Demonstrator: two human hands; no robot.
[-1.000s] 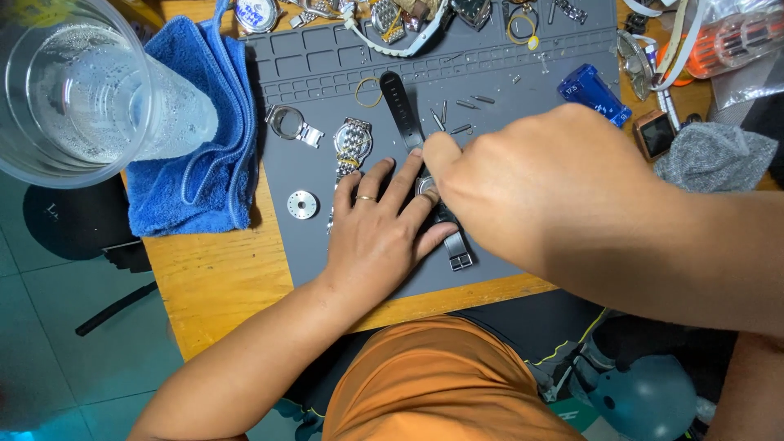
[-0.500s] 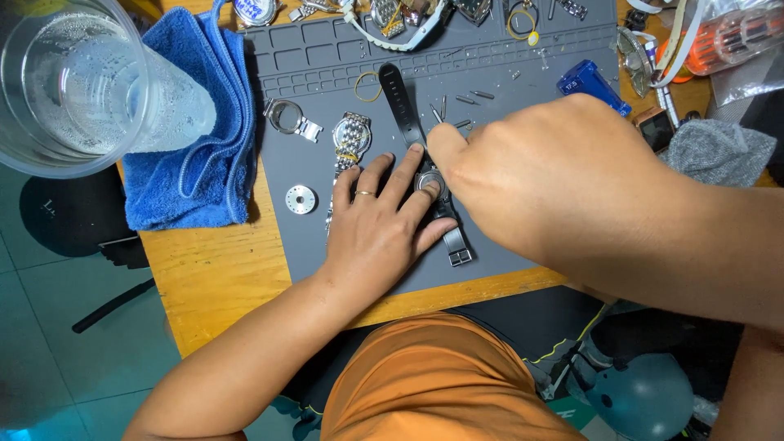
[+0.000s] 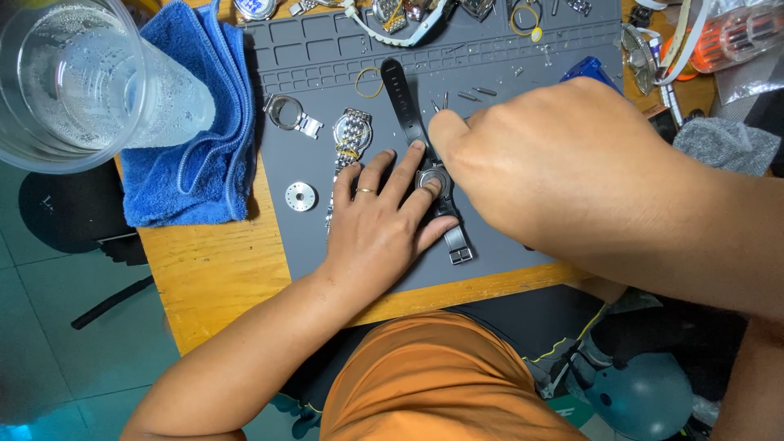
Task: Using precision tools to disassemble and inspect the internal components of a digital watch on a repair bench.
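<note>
left hand (image 3: 380, 233) lies flat on the grey work mat (image 3: 506, 253), fingers spread and pressing down on the black-strapped watch (image 3: 430, 181); this pins the case so it cannot slide, and nothing is gripped. right hand (image 3: 555, 163) comes in from the right, knuckles up, fingertips bunched over the case. its fingers look closed as if pinching a small tool, but the tool itself is hidden, so i cannot tell what they have. the watch lies lengthwise near the mat's front edge, buckle toward the body. a metal-bracelet watch (image 3: 351, 135) sits just beside the left fingers, and a round case back (image 3: 300, 196) lies close by. a blue cloth (image 3: 200, 122) is left of the mat. open mat remains only between these parts.
</note>
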